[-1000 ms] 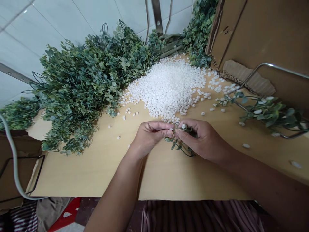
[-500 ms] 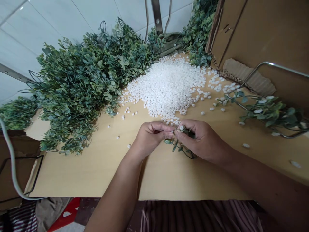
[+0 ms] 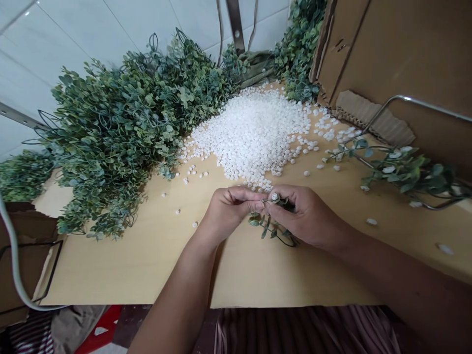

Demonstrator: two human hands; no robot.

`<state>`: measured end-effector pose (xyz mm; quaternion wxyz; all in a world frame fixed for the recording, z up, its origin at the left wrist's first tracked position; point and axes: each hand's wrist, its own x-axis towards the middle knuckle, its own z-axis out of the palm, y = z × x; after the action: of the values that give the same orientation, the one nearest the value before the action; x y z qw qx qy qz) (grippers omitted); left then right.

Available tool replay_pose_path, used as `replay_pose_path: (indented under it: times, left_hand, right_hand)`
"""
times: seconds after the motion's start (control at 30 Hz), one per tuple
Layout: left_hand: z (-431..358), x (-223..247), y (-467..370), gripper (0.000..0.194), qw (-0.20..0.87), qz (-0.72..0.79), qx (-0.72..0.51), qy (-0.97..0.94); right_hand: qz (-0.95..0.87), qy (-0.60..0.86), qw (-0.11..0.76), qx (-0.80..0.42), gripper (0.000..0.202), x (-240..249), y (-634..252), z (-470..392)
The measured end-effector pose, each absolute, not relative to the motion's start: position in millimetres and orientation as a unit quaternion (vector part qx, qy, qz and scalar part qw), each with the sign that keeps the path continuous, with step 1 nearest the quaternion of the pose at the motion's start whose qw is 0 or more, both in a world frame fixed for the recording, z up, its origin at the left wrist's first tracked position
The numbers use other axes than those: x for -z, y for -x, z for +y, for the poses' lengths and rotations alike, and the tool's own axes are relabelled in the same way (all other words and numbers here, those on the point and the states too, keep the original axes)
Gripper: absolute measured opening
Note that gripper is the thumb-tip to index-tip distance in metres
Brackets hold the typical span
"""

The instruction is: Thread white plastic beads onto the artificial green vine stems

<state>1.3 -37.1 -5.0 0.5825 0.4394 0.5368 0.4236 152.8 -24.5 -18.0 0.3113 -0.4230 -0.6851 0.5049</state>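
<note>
One leafy sprig (image 3: 273,233) pinched between two hands' fingertips, left hand (image 3: 229,212) angled toward one o'clock, right hand (image 3: 309,216) toward ten, one white bud (image 3: 275,196) framed there, uncountable loose buds (image 3: 254,132) heaped at twelve.

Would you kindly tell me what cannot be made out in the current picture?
- Head view: the detail pinched at the left hand; too small, partly covered by fingers.
- Head view: part of the green sprig; hidden by the right hand.
- Head view: the white pile's underside; hidden by its upper pieces.
- Head view: the cardboard's full extent; cut off by the picture edge.
</note>
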Motion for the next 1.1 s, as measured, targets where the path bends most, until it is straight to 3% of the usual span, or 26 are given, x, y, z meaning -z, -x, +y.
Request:
replay_pose_path:
  times: [0.37,0.8,1.1]
  left_hand:
    - [-34.5,4.2,-3.3,0.018,0.563,0.543,-0.404,-0.474]
    - [-32.1,7.7,-0.8,0.018,0.618,0.499,-0.441,-0.418]
    - [-26.0,12.4,-5.3,0.037,0.619,0.470,-0.477,-0.411]
  right_hand:
    - [-0.656,0.455,0.293,-0.525,0.019,20.4,-151.9,-23.6]
    - [-0.646,0.423,0.308,-0.556,0.022,23.2,-152.9,-18.8]
    - [-0.667,0.407,0.361,-0.509,0.030,30.7,-159.4,-10.0]
